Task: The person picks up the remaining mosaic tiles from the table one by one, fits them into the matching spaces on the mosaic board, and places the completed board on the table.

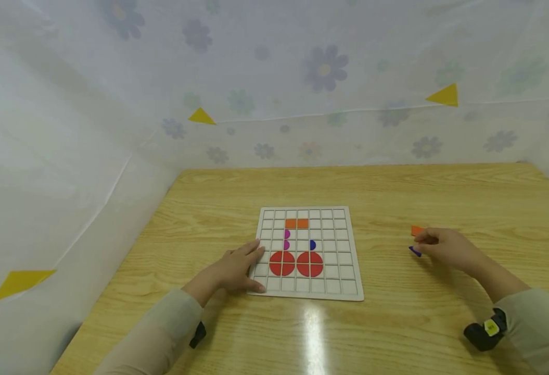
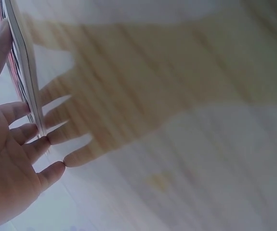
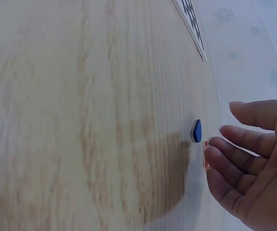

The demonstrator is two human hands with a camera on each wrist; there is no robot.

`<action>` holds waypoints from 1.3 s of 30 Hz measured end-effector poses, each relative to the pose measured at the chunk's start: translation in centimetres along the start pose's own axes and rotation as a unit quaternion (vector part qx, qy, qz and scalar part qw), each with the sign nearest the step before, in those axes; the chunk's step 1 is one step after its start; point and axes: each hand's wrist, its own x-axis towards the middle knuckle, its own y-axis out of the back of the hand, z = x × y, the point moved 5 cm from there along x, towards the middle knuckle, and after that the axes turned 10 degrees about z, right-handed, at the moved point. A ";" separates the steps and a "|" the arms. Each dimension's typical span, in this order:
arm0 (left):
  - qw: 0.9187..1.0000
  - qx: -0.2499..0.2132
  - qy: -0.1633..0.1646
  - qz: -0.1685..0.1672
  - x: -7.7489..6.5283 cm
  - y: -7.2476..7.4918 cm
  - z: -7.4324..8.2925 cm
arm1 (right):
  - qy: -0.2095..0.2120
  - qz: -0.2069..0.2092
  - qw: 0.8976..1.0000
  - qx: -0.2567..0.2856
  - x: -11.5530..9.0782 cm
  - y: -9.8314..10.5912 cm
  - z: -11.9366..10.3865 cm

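A white grid board [image 1: 338,272] lies on the table, and my left hand [image 1: 238,266] rests against its left edge with spread fingers. Red quarter pieces [image 1: 282,263] form two discs on it. Above them are two magenta half-round pieces [image 1: 286,234], a blue half-round piece [image 1: 313,245] and two orange squares [image 1: 296,223]. Off to the right, my right hand [image 1: 449,250] hovers by a loose blue piece [image 3: 196,131] and an orange piece [image 1: 417,230]. The right wrist view shows its thumb apart from its loosely bent fingers, nothing between them; the fingers partly hide the orange piece.
The wood-grain table [image 1: 386,323] extends around the board. Behind it and at the left hangs a pale flowered cloth [image 1: 265,104] with yellow triangles [image 1: 445,95] on it. A black wrist device [image 1: 485,330] sits at the right sleeve.
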 end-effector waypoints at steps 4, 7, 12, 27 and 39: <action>1.000 -0.002 0.000 0.002 0.0 0.0 0.0 | -0.002 -0.001 1.000 -0.007 0.0 0.0 0.2; 1.000 -0.002 0.001 0.004 -0.1 0.1 0.1 | -0.005 -0.004 1.000 -0.011 0.0 -0.1 0.3; 1.000 -0.004 0.001 0.005 -0.2 0.3 0.2 | 0.000 -0.005 1.000 -0.025 0.0 -0.2 0.4; 1.000 -0.003 0.003 0.007 -0.3 0.3 0.2 | 0.006 0.017 0.998 -0.064 0.7 -1.0 0.3; 1.000 0.002 -0.004 0.012 -0.2 0.4 0.3 | 0.017 0.040 0.995 -0.087 0.9 -1.3 -0.3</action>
